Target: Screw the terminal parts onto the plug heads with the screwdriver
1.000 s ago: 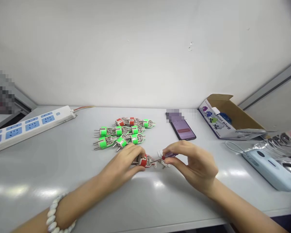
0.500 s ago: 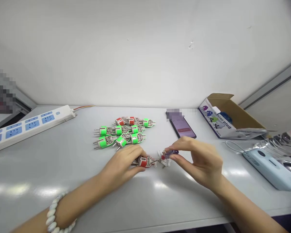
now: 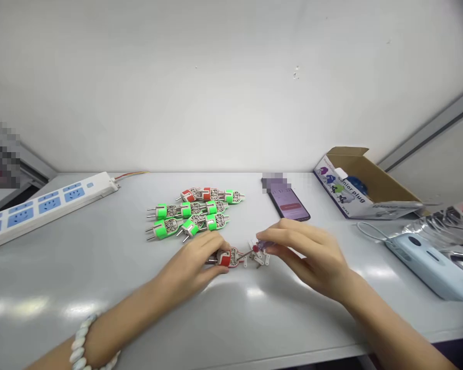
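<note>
My left hand (image 3: pixel 189 262) pinches a plug insert with a red band and two metal pins (image 3: pixel 229 257), holding it on the table. My right hand (image 3: pixel 304 254) grips a small purple-handled screwdriver (image 3: pixel 265 245) between thumb and fingers. Its thin shaft reaches left to the red-banded insert's metal face. Just below the screwdriver lie several small white plastic parts (image 3: pixel 259 259), partly hidden by my right fingers. A group of green-banded and red-banded plug inserts (image 3: pixel 193 213) lies just beyond my left hand, apart from it.
A smartphone (image 3: pixel 289 203) lies beyond my right hand on the white table (image 3: pixel 100 277). Further right are an open cardboard box (image 3: pixel 355 187), a pale blue device (image 3: pixel 428 264) and foil packets (image 3: pixel 443 221). A white power strip (image 3: pixel 54 205) lies at the left.
My right hand has moved slightly left and lower, bringing the screwdriver closer to the red-banded insert. The camera view has tilted slightly. My left hand keeps its hold on the insert.
</note>
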`<action>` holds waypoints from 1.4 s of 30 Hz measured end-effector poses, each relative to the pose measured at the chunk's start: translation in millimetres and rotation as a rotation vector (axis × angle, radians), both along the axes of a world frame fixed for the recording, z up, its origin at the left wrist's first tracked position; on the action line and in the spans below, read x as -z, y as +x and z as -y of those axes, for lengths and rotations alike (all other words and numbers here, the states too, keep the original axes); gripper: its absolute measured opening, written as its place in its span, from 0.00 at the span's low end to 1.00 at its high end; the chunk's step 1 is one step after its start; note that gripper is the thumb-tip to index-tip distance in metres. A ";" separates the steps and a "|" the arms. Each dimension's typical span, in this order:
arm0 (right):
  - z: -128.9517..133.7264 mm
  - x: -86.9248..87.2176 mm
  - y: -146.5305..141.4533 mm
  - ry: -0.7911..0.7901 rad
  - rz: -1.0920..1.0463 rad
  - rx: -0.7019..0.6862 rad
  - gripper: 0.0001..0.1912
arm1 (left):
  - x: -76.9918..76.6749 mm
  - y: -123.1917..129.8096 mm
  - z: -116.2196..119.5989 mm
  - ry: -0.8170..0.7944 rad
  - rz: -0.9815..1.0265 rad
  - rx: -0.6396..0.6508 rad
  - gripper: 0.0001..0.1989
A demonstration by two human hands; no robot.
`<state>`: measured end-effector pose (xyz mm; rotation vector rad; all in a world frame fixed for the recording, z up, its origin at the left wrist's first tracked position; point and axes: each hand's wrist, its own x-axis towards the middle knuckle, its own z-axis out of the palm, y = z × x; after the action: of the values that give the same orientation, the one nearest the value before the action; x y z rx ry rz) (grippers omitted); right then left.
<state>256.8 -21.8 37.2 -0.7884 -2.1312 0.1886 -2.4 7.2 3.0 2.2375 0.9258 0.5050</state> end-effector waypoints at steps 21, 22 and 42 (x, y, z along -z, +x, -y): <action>5.0 -7.7 -4.3 0.099 0.246 0.085 0.13 | -1.2 -0.3 2.3 0.013 -0.037 0.012 0.03; 4.8 -8.0 -2.7 0.024 0.238 0.046 0.12 | -1.9 -0.2 2.4 0.010 -0.036 0.008 0.03; 2.9 -11.2 -0.2 0.212 0.430 0.234 0.21 | -3.4 0.4 3.8 0.020 -0.058 0.022 0.02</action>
<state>256.6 -24.8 48.4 -1.0092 -2.3780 -0.3556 -2.0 3.4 6.4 2.2884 0.9289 0.4432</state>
